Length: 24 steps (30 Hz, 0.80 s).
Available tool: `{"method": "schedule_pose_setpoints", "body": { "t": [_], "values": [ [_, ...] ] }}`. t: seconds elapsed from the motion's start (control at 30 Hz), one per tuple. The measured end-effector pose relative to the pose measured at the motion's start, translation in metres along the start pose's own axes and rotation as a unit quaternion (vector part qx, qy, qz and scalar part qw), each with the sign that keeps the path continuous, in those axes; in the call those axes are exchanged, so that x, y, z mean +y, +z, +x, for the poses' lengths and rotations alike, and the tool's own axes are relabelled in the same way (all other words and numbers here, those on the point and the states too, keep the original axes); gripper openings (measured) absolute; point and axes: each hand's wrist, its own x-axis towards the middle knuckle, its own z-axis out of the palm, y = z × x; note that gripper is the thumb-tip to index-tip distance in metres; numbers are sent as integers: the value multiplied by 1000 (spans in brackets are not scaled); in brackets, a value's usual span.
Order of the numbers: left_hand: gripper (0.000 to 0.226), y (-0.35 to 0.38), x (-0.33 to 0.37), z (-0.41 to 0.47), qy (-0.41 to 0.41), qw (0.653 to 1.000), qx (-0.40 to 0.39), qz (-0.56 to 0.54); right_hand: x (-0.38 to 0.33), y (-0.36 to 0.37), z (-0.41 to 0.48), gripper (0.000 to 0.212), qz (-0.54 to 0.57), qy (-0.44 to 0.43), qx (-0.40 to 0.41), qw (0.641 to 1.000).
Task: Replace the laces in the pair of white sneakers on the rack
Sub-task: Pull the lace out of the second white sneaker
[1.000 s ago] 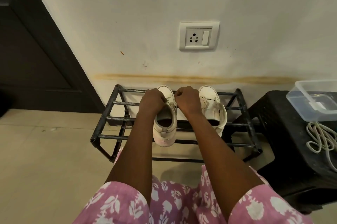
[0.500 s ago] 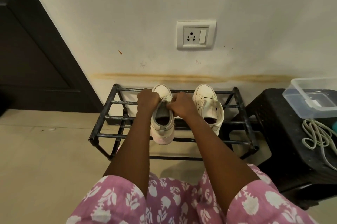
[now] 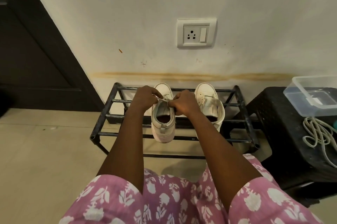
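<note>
The left sneaker [image 3: 163, 125] is sitting on the top tier of the black metal shoe rack [image 3: 102, 130], toe toward the wall and heel hanging over the front bar. Its lace [image 3: 163, 99] is being drawn taut across the top of the tongue. The left hand [image 3: 145, 97] is pinching one end between thumb and fingertips with the other fingers curled in, and the right hand [image 3: 184, 104] is pinching the other end the same way, so both grips are closed tight on the thin cord. Judging by this, the person is working the knot at the top eyelets. Whether it is being loosened or tied cannot be told, though loosening the old lace seems likelier. If so, the next move is calling for pulling the ends free and feeding them back out through each eyelet pair, without dragging the shoe off the bars. The right sneaker [image 3: 207, 103] is standing just beside it on the same tier, untouched, with lacing showing down its front. Well to the right, a black plastic stool [image 3: 273, 132] is carrying a clear plastic container [image 3: 310, 96], which is looking nearly empty apart from a small pale item that cannot be made out. A loose tangle of off-white laces [image 3: 317, 134], probably the replacements, is lying outside it on the stool top.
</note>
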Motion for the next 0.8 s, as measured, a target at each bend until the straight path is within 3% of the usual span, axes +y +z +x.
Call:
{"method": "schedule_pose_setpoints", "body": {
  "t": [0.2,0.33,0.43,0.53,0.6,0.63,0.7,0.73,0.8],
  "values": [
    [17,1,1,0,-23,998,42,-43,1,0,0,14,-1,0,-1,1000],
    [21,5,0,0,-131,979,43,-148,1,1,1,15,9,2,-4,1000],
    [17,3,2,-1,-244,917,16,-315,2,1,2,17,1,4,-7,1000],
    [21,0,-1,-6,-304,811,59,-496,3,1,3,19,3,10,-8,1000],
    [24,0,-8,-5,-336,752,100,-558,3,2,4,21,8,15,-10,1000],
    [29,0,-11,-4,-343,769,113,-528,3,2,4,22,8,16,-11,1000],
    [33,0,-16,-1,-314,880,122,-335,4,3,4,23,5,19,-11,1000],
    [33,-1,-16,0,-267,928,129,-226,5,3,4,23,5,21,-11,1000],
    [43,-4,-12,-1,-131,980,95,-113,6,4,5,23,8,28,-12,1000]
  ]
}}
